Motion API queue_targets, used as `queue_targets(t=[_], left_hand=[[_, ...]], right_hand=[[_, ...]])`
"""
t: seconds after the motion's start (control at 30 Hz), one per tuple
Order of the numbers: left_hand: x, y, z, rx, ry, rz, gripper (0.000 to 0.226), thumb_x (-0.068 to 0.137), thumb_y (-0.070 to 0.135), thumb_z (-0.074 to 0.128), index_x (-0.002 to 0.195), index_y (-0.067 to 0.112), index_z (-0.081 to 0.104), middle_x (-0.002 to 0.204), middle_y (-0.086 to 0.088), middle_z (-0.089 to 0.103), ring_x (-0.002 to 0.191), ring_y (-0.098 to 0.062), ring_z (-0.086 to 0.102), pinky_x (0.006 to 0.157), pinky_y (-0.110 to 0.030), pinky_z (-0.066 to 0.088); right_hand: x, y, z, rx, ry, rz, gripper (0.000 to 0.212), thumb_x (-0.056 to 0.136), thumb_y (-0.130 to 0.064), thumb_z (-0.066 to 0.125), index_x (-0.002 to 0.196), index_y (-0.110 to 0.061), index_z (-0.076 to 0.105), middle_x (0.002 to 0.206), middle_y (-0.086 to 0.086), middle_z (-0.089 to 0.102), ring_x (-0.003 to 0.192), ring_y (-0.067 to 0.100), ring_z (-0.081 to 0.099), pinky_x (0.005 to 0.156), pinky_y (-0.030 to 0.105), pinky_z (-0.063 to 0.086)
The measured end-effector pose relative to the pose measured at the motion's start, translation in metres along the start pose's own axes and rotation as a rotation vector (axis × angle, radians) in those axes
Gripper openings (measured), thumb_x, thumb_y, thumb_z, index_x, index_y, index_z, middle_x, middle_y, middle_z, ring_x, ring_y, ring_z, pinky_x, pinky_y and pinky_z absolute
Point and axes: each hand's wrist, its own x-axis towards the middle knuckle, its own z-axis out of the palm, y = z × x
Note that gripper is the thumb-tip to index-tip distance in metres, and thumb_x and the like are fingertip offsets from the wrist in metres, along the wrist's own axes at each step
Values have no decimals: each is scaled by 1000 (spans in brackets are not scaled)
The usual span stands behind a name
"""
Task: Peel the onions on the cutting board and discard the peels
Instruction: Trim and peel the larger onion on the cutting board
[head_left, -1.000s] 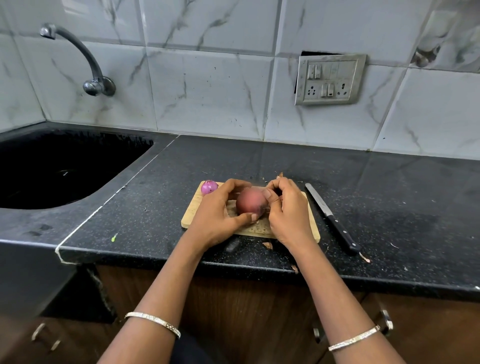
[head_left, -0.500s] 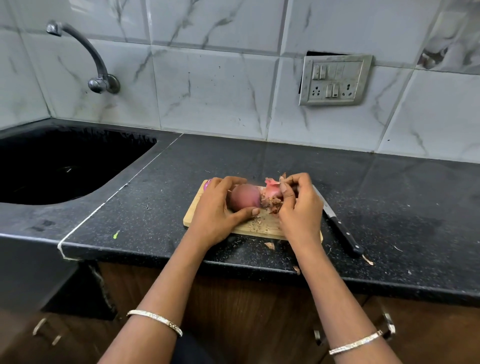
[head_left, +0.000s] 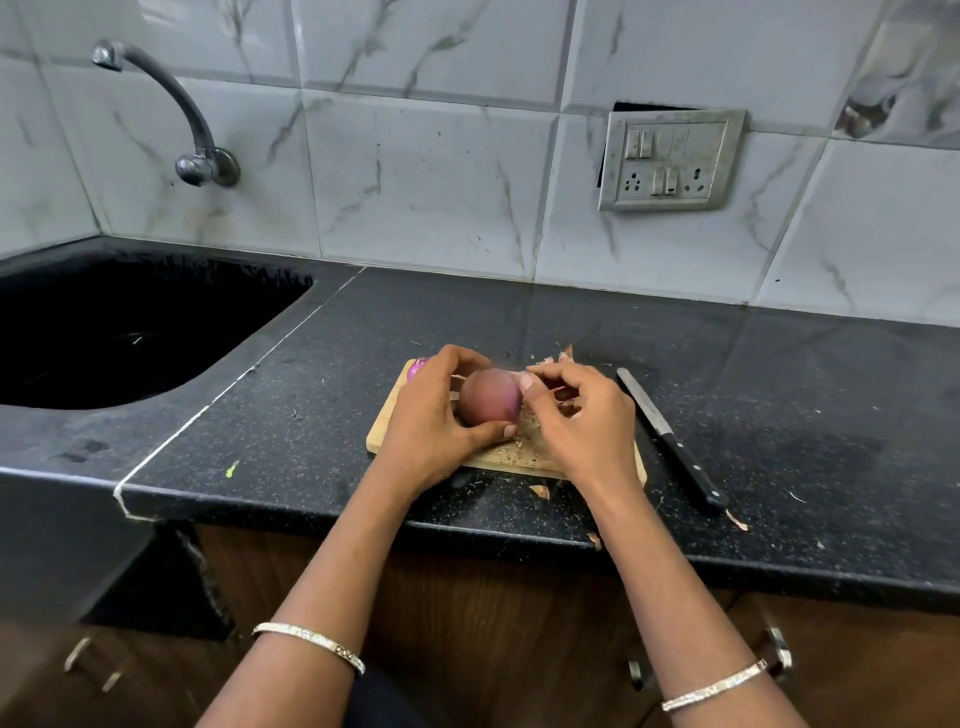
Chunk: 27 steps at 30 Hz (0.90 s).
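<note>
Black counter (head_left: 571, 322) | left hand (head_left: 431, 415) fingers curled gripping onion (head_left: 490, 396) | right hand (head_left: 582, 415) fingertips pinching peel

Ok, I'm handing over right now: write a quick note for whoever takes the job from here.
Left hand: grip closed around the onion, held over the wooden cutting board.
Right hand: fingertips pinching at the onion's right end; whether they hold peel is hidden.
Second, purple peeled onion: far-left corner of the board, partly hidden by the left hand.
Knife: on the counter, right of the board, untouched.
Done: one onion looks peeled.
Left: finish this onion, then gather the peel scraps on board and counter and discard them.
</note>
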Motion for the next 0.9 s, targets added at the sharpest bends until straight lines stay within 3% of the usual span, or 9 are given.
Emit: queue_targets(t=[0.1,0.17,0.27,0.33,0.37,0.5,0.6,0.67,0.9], left_hand=[[-2,4,-2,26,-17,46,75,64,27,96,128,28,58,116,14,59,111,-9,59,98,-36,52],[-4,5,-3,42,-38,76,81,65,28,95,135,36,57,118,12,57,115,-11,57,102,-40,51],[-3,5,-4,51,-38,86,76,65,29,95,133,36,62,119,6,57,111,-1,54,103,-33,50],[-2,5,-4,51,-48,89,73,65,29,96,130,34,64,120,6,58,109,10,49,103,-30,49],[-2,5,-3,46,-57,94,72,65,28,95,129,34,64,120,7,58,111,10,49,103,-31,49],[-2,0,-1,11,-84,102,68,67,35,89,128,37,61,123,11,56,117,-9,56,102,-43,52],[-1,0,0,-13,-80,89,65,67,38,84,126,37,58,123,19,55,117,-10,57,100,-44,53],[-1,-1,2,-23,-78,77,64,68,39,84,125,35,56,124,21,56,119,-11,58,100,-45,53],[0,-3,0,-81,-52,28,64,72,26,91,125,23,56,121,20,59,117,-6,59,102,-43,53]], right_hand=[[-1,-2,0,20,-47,-10,20,88,-42,73,102,-30,80,113,-6,75,130,18,57,109,48,44],[-1,-4,-1,32,-58,-32,17,89,-37,74,104,-31,80,105,-16,74,130,15,56,112,46,41],[-2,-5,-4,83,-60,-100,14,88,-25,77,101,-26,81,92,-25,65,104,-10,58,104,22,42],[-1,-7,-5,117,-55,-118,12,86,-13,78,96,-19,81,91,-12,67,94,-1,63,91,3,36],[-1,-7,-4,121,-60,-117,12,85,-9,77,93,-17,80,91,-7,68,92,5,64,88,2,36],[1,-3,-1,96,-53,-99,8,87,-12,74,86,-20,74,86,-11,69,89,8,64,98,28,44],[0,-2,-1,72,-24,-52,11,91,-10,71,85,-19,73,83,-12,69,90,-5,62,81,18,45],[1,1,-1,68,7,-23,12,92,-9,69,86,-19,71,82,-13,70,87,-3,63,77,24,49],[2,4,-2,51,164,-3,16,92,-5,66,90,-21,68,91,-8,69,92,12,64,86,37,53]])
